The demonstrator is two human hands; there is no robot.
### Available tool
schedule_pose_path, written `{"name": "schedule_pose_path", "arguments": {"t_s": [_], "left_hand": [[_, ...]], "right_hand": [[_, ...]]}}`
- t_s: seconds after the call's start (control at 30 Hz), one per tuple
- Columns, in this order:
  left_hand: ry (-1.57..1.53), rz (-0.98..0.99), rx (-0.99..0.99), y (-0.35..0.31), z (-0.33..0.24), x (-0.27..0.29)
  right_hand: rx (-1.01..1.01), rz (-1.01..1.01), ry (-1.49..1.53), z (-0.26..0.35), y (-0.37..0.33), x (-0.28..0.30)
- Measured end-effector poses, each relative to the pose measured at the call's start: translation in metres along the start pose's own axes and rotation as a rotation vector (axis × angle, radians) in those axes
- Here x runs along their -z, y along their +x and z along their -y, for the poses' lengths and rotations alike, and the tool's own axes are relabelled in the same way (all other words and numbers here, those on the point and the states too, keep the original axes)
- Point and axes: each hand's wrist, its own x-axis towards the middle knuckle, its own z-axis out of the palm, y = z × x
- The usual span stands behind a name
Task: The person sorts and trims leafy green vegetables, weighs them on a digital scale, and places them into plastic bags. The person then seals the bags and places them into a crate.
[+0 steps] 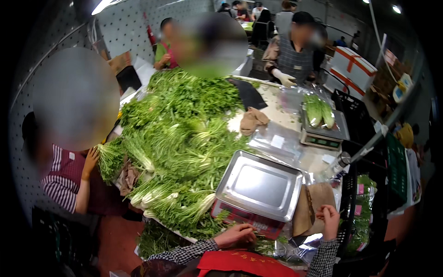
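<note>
My left hand (237, 235) is low in front of a red scale (247, 219), its fingers drawn together. Whatever they may hold is too small to make out. On that scale rests a shallow steel tray (260, 184) with nothing in it. To the right, my right hand (328, 219) is raised over a brown cardboard piece (318, 203), its fingers curled in a pinch; I cannot see what is between them. Clear plastic film (288, 249) lies between my hands. A large heap of leafy greens (184, 138) with pale stems covers the table's left side.
Across the table, a second scale (323, 134) bears bagged greens (318, 111). Black crates (353, 111) line the right edge, one holding packed greens (364, 207). A co-worker's hand (92, 159) touches greens at left; a gloved hand (284, 77) is at the far side. A brown cloth (253, 121) lies mid-table.
</note>
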Motion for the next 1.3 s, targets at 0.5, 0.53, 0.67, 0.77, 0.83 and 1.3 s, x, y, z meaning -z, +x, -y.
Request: {"name": "schedule_pose_path", "arguments": {"t_s": [0.5,0.53,0.67,0.77,0.83,1.3], "left_hand": [[1.597,-1.095,-0.481,-0.028,-0.135,0.196],[1.643,-1.083,-0.454,-0.026,-0.139,0.207],[1.695,-1.179,-0.2,-0.03,-0.159,0.249],[1.465,-1.108,-0.365,-0.042,-0.166,0.274],[1.414,-1.039,-0.451,-0.057,-0.175,0.274],[1.644,-1.121,-0.604,-0.112,-0.181,0.175]], "right_hand": [[-0.078,0.597,-0.158,0.038,-0.049,-0.248],[-0.054,0.615,-0.157,0.038,-0.051,-0.256],[-0.017,0.683,-0.193,0.022,-0.047,-0.278],[-0.014,0.734,-0.258,0.026,-0.043,-0.292],[-0.048,0.714,-0.202,0.033,-0.039,-0.304],[-0.253,0.73,0.345,0.036,0.01,-0.431]]}}
